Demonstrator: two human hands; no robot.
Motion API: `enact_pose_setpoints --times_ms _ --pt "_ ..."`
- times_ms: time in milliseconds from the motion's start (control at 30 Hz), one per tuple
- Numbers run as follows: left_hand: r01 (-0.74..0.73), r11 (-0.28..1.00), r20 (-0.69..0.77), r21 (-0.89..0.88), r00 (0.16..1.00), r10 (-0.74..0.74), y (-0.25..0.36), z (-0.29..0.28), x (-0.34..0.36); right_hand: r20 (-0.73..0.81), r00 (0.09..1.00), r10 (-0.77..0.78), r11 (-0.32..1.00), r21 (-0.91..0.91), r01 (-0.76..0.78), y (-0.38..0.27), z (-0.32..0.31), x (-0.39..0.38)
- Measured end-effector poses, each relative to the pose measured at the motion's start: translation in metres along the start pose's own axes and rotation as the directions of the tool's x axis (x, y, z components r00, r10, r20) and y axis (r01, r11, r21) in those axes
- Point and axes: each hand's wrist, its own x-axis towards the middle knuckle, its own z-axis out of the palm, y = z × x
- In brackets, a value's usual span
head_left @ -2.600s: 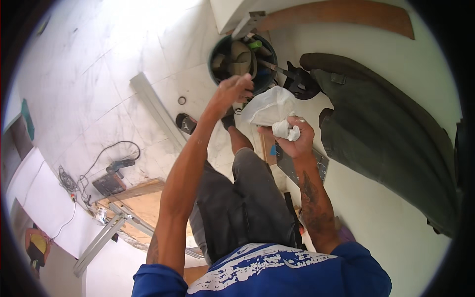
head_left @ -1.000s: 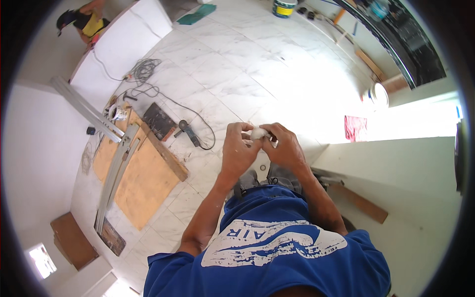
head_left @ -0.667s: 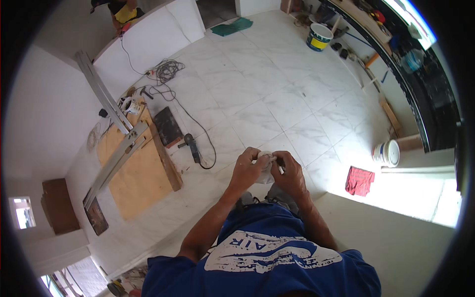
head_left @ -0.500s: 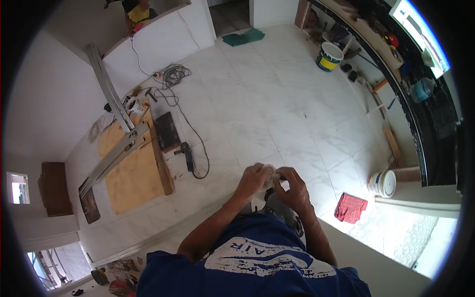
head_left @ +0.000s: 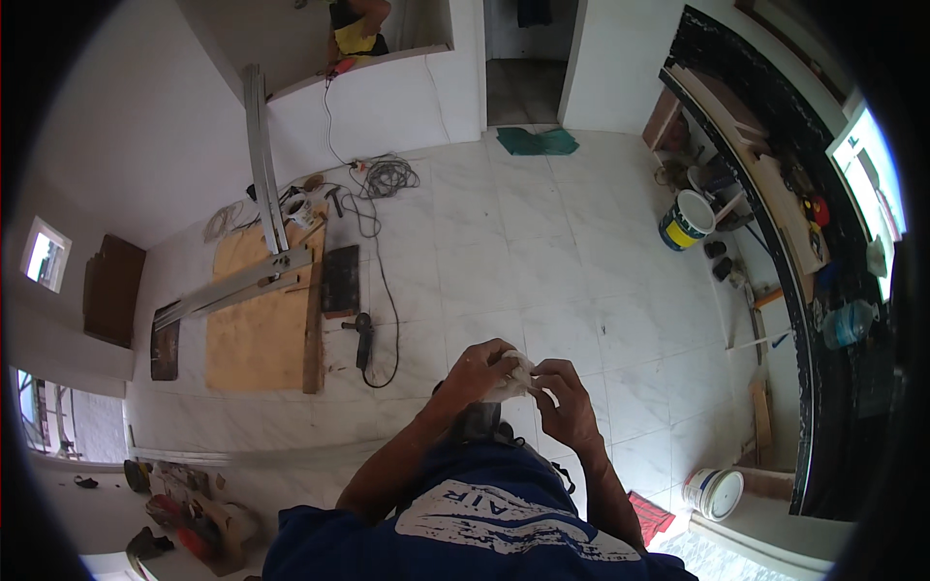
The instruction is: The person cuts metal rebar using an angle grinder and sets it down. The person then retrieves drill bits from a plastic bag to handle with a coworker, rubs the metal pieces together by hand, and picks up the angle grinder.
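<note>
In front of my body, my left hand (head_left: 477, 374) and my right hand (head_left: 566, 405) are closed on a small crumpled whitish bundle (head_left: 518, 372). It looks thin and soft; whether it is plastic or cloth I cannot tell. My left hand grips its left side, with the bundle partly hidden behind the fingers. The fingertips of my right hand pinch its right edge. Beneath my hands are the pale floor tiles (head_left: 475, 290) and my own body.
Left lie a wooden board (head_left: 257, 339), metal channels (head_left: 232, 284), an angle grinder (head_left: 363, 339) and its coiled cable (head_left: 391, 176). Paint buckets (head_left: 688, 219) (head_left: 714, 494) stand on the right, near a black counter (head_left: 809, 387). Another person (head_left: 356, 29) is behind the far low wall.
My view has tilted up and turned, showing more of the doorway and far wall. Both hands stay on the whitish bundle, which now shows more spread out between them.
</note>
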Motion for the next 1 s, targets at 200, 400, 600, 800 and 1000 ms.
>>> enact_pose_setpoints --times_ms 200,400,600,800,1000 --pt "0.094 0.945 -0.079 -0.314 0.989 -0.124 -0.008 -0.019 0.091 0.136 0.980 0.146 0.952 0.249 -0.177 0.063 -0.001 0.075" --pt "-0.022 0.990 0.111 -0.141 0.993 0.038 0.022 -0.074 0.200 0.173 0.964 0.201 0.979 -0.006 -0.202 0.133 -0.001 0.193" --pt "-0.426 0.887 0.191 0.177 0.899 0.394 0.072 -0.174 0.315 0.162 0.938 0.305 0.920 0.206 -0.335 0.171 -0.016 0.331" --pt "-0.445 0.776 -0.172 0.448 0.809 0.563 0.114 -0.236 0.407 0.093 0.887 0.453 0.858 0.225 -0.462 0.216 -0.017 0.462" --pt "-0.281 0.933 -0.314 0.226 0.886 0.343 0.156 -0.222 0.487 0.274 0.831 0.484 0.757 0.345 -0.555 0.253 0.001 0.590"
